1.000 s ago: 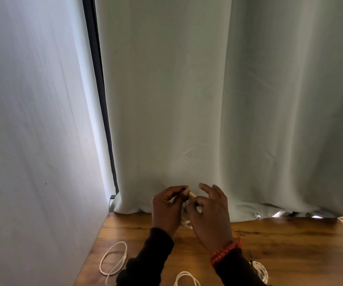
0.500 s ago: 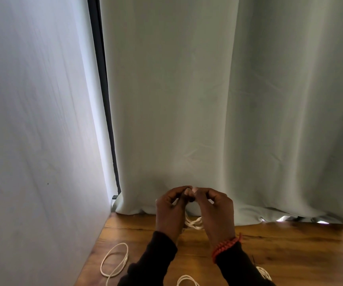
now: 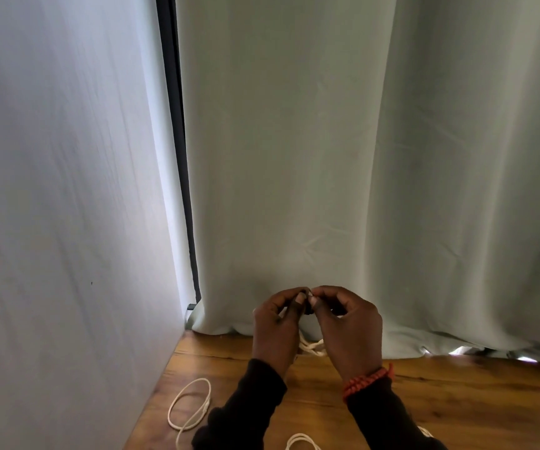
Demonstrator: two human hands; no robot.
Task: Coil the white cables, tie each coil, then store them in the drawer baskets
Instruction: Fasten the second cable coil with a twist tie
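Seemingly mid-tie, the left hand (image 3: pixel 276 323) and right hand (image 3: pixel 348 324) meet fingertip to fingertip above the wooden table (image 3: pixel 457 401), pinching something small atop a hanging white cable coil (image 3: pixel 311 347); next, probably cinching it snug.

One camera on my head, facing forward and down, near my hands, curtain (image 3: pixel 343 157) far ahead.

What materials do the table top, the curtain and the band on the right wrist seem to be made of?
Table top: looks like wood with a smooth brown finish, since grain lines and dark streaks show. Curtain: pale green woven cloth, matte, hanging in soft folds. Band on the right wrist: orange, ribbed, perhaps braided cord or beads; too small to tell.
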